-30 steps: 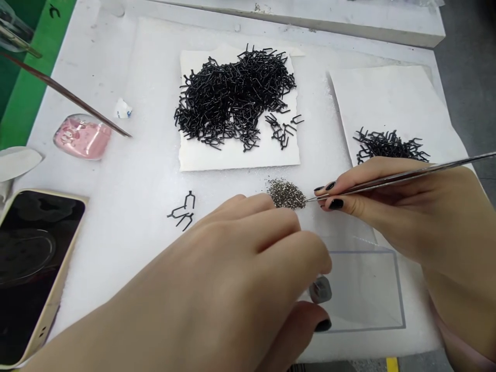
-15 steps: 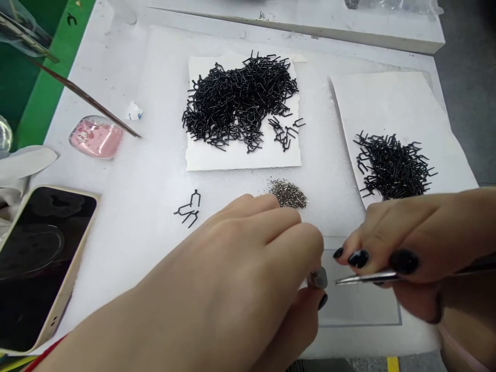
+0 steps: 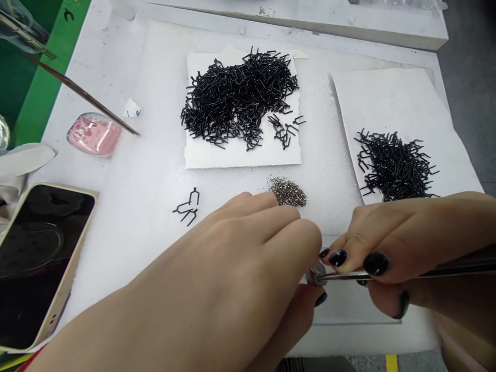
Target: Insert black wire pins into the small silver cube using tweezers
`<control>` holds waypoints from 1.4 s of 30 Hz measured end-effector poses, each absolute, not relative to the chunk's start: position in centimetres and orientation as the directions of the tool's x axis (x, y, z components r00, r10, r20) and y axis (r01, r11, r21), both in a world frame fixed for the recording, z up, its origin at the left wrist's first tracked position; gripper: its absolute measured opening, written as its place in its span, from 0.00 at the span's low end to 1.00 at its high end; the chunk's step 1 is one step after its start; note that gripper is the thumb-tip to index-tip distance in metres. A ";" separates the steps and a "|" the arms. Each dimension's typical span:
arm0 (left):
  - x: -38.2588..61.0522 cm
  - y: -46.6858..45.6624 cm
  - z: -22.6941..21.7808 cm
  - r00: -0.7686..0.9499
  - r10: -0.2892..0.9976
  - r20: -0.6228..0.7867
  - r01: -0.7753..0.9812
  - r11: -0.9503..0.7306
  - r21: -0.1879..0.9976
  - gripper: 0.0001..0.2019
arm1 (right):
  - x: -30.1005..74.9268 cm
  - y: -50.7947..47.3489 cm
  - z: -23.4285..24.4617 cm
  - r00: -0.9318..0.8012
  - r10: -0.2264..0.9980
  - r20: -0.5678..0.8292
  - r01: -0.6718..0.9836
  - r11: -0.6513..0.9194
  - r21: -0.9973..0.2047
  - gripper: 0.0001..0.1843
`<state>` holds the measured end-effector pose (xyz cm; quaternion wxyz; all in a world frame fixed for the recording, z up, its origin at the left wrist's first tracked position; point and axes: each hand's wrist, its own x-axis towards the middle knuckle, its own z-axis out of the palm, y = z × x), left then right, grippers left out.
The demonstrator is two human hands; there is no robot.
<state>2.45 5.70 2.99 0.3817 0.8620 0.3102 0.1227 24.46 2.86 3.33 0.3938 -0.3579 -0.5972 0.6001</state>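
My left hand point(image 3: 232, 274) lies low over the white foam mat point(image 3: 135, 181), fingers curled, pinching a small grey metal part point(image 3: 315, 273) between thumb and forefinger. My right hand point(image 3: 399, 243) grips metal tweezers point(image 3: 426, 271) whose tips touch that grey part. Just beyond the fingers lies a small heap of tiny silver bits point(image 3: 289, 192). A clear plastic sheet point(image 3: 360, 310) lies under both hands.
A big pile of black bent wire clips point(image 3: 240, 95) sits on white paper at the back. A smaller clip pile point(image 3: 395, 165) lies on paper at right. Three loose clips point(image 3: 188, 206), a phone point(image 3: 34, 258), a pink case point(image 3: 95, 135) and a thin rod point(image 3: 81, 93) lie left.
My right hand drew the tweezers back from the silver heap toward me. It then moved left until the tips reached the grey part in my left hand.
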 end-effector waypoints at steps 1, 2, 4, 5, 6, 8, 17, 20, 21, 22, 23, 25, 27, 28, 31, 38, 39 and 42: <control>2.4 5.7 2.9 0.785 0.620 -0.011 0.428 -0.529 0.733 0.07 | 24.5 2.8 3.4 -0.432 0.901 0.039 -0.035 0.027 -0.999 0.23; 2.4 5.7 2.8 0.790 0.613 0.005 0.415 -0.541 0.731 0.07 | 24.4 2.8 3.5 -0.431 0.902 0.038 -0.031 0.028 -0.999 0.22; 2.4 5.8 2.7 0.790 0.613 0.014 0.415 -0.550 0.725 0.08 | 24.4 2.8 3.5 -0.424 0.905 0.031 -0.029 0.021 -0.999 0.22; 2.5 5.8 2.7 0.784 0.621 0.006 0.425 -0.543 0.724 0.08 | 24.4 2.9 3.5 -0.421 0.907 0.032 -0.035 0.019 -0.999 0.22; 2.6 5.8 2.7 0.780 0.626 -0.007 0.436 -0.534 0.725 0.08 | 24.4 2.9 3.5 -0.421 0.907 0.023 -0.038 0.007 -0.999 0.22; 2.7 5.7 2.8 0.773 0.633 -0.034 0.452 -0.512 0.731 0.08 | 24.4 2.9 3.6 -0.421 0.907 0.028 -0.050 0.008 -0.999 0.23; 2.5 5.4 3.2 0.759 0.646 -0.088 0.481 -0.464 0.744 0.08 | 24.4 3.0 3.5 -0.438 0.898 0.035 -0.059 0.009 -0.998 0.23; 2.5 5.4 3.2 0.749 0.655 -0.096 0.487 -0.447 0.750 0.08 | 24.3 3.0 3.5 -0.419 0.908 0.028 -0.043 0.011 -0.999 0.22; 2.5 5.4 3.2 0.746 0.659 -0.099 0.488 -0.440 0.754 0.09 | 24.3 3.0 3.5 -0.419 0.908 0.028 -0.042 0.011 -0.999 0.22; 2.5 5.4 3.2 0.743 0.662 -0.102 0.490 -0.434 0.756 0.09 | 24.3 3.1 3.6 -0.424 0.905 0.032 -0.048 0.013 -0.999 0.21; 2.5 5.4 3.2 0.742 0.662 -0.106 0.492 -0.429 0.757 0.09 | 24.3 3.1 3.7 -0.427 0.904 0.031 -0.054 0.009 -0.998 0.21; 2.5 5.4 3.1 0.743 0.660 -0.111 0.498 -0.434 0.751 0.09 | 24.1 3.3 4.2 -0.428 0.903 -0.020 -0.040 -0.041 -0.998 0.19; 2.5 5.3 3.1 0.746 0.658 -0.102 0.494 -0.445 0.747 0.09 | 23.9 3.5 4.9 -0.404 0.907 -0.118 0.006 -0.126 -0.992 0.18; 2.5 5.3 3.1 0.746 0.659 -0.095 0.492 -0.449 0.746 0.09 | 23.7 3.5 5.2 -0.383 0.909 -0.165 0.030 -0.166 -0.986 0.18; 2.4 5.3 3.0 0.742 0.666 -0.077 0.486 -0.455 0.747 0.08 | 23.3 3.7 5.9 -0.333 0.916 -0.225 0.054 -0.220 -0.974 0.18; 2.4 5.5 3.0 0.753 0.654 -0.073 0.477 -0.466 0.745 0.08 | 23.5 3.8 5.3 -0.371 0.910 -0.184 0.025 -0.189 -0.982 0.19; 2.4 5.5 3.1 0.751 0.657 -0.073 0.478 -0.464 0.746 0.08 | 23.6 3.8 5.3 -0.387 0.906 -0.168 0.028 -0.171 -0.985 0.19; 2.3 5.4 3.1 0.747 0.662 -0.061 0.470 -0.460 0.753 0.08 | 23.7 4.0 5.4 -0.427 0.896 -0.122 0.023 -0.123 -0.992 0.19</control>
